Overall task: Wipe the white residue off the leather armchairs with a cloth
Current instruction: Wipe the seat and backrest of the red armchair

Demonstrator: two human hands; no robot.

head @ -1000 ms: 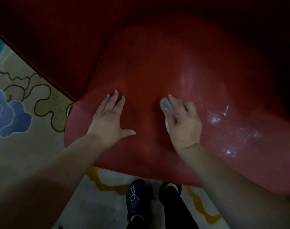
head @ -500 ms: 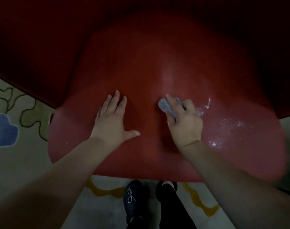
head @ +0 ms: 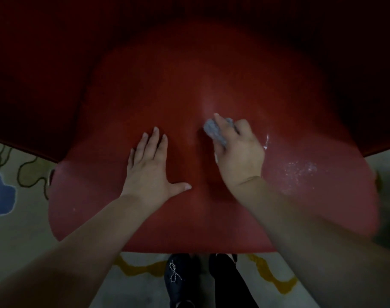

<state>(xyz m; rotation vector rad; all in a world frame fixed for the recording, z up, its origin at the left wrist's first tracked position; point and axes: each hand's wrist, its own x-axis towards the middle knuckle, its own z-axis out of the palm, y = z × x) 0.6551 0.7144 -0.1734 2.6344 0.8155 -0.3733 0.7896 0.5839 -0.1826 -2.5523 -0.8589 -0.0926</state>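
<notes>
- Head view: the left hand (head: 148, 172) lies flat, fingers straight, on the red leather armchair seat (head: 123, 218).
- The right hand (head: 238, 156) curls its fingers over a crumpled grey cloth (head: 214, 132) on the seat.
- Speckled white residue (head: 300, 170) lies right of that hand.

Cloth (head: 215, 132) mostly hidden under right hand (head: 239, 155), armchair (head: 145, 103) back dark

1 head-worn wide-angle view looks steeply down, close over the red armchair seat (head: 189, 218)

Cloth (head: 215, 132) under right hand (head: 239, 152) (residue (head: 300, 170) further right)
</notes>
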